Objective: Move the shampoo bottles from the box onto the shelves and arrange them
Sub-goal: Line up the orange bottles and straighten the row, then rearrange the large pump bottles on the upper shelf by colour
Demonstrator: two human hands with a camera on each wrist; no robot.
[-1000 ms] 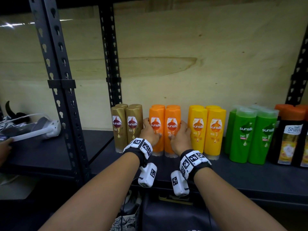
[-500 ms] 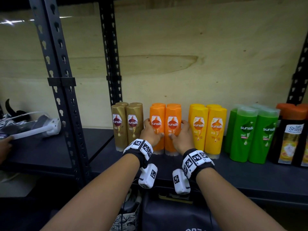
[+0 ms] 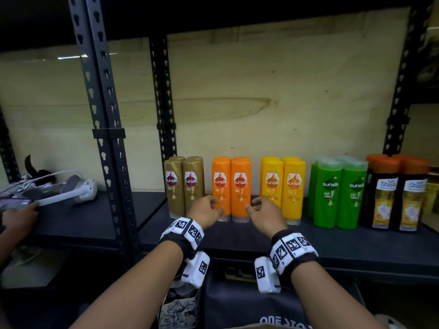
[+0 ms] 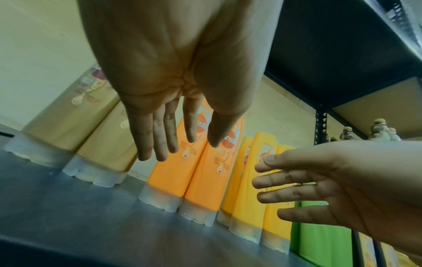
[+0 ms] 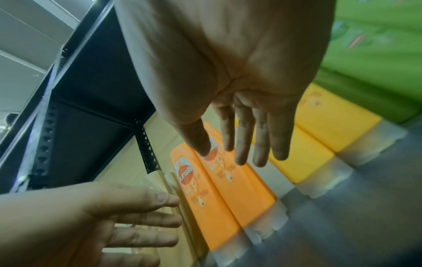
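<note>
Two orange shampoo bottles (image 3: 231,188) (image 4: 196,173) (image 5: 219,195) stand upright side by side on the dark shelf (image 3: 332,243), with more orange ones behind them. My left hand (image 3: 206,211) (image 4: 173,130) hovers just in front of the left one, fingers relaxed and holding nothing. My right hand (image 3: 263,213) (image 5: 242,137) hovers in front of the right one, also empty with loose fingers. Gold bottles (image 3: 184,186) stand to the left, yellow bottles (image 3: 282,186) to the right.
Green bottles (image 3: 339,191) and dark bottles with orange caps (image 3: 396,193) fill the shelf's right end. A black upright post (image 3: 104,129) divides the shelving. A white headset (image 3: 71,189) lies on the left shelf, beside another person's hand (image 3: 16,217). A dark bag (image 3: 251,305) sits below.
Both hands have let go of the orange bottles and pulled back toward me. The bottles stay standing where they were.
</note>
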